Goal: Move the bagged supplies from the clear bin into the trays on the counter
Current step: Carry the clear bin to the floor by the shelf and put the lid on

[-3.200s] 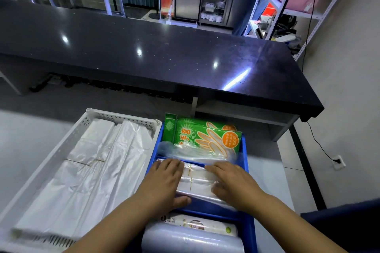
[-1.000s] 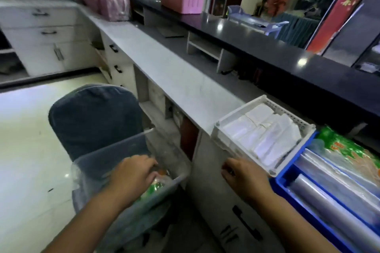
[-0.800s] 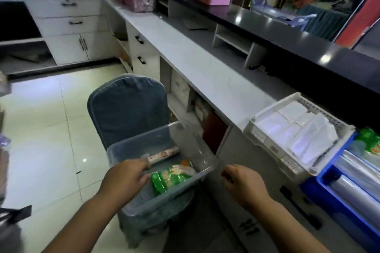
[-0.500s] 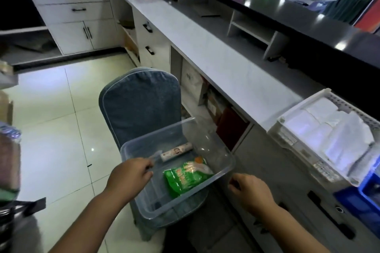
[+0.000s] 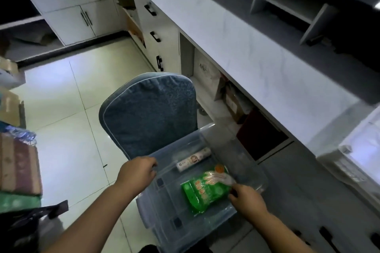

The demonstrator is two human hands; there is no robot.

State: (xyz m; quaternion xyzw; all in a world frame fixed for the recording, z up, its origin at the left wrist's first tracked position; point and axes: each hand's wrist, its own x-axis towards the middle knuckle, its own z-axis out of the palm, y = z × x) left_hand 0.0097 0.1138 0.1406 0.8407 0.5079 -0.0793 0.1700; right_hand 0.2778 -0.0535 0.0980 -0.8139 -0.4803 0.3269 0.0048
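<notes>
My right hand (image 5: pixel 245 201) has its grip closing on the near right edge of the green packet (image 5: pixel 205 189); the fingertips touch the wrapper, but I cannot tell whether the pinch is complete. My left hand (image 5: pixel 136 172) is clamped over the left rim of the clear bin (image 5: pixel 162 201), in my judgement to steady it, since the bin sits on a chair seat rather than on the desk.

Inside the bin, the packet lies flat near the middle of the floor. A wrapped roll (image 5: pixel 194 159) lies beyond it, along the far wall.

The blue chair back (image 5: pixel 150 113) stands directly behind the bin. The desk (image 5: pixel 257 47) runs to the bin's right (its trays are barely in frame). A white tray (image 5: pixel 359 150) is cut off at the right edge and blurred; its contents are unreadable. The packet print is too soft to read.
</notes>
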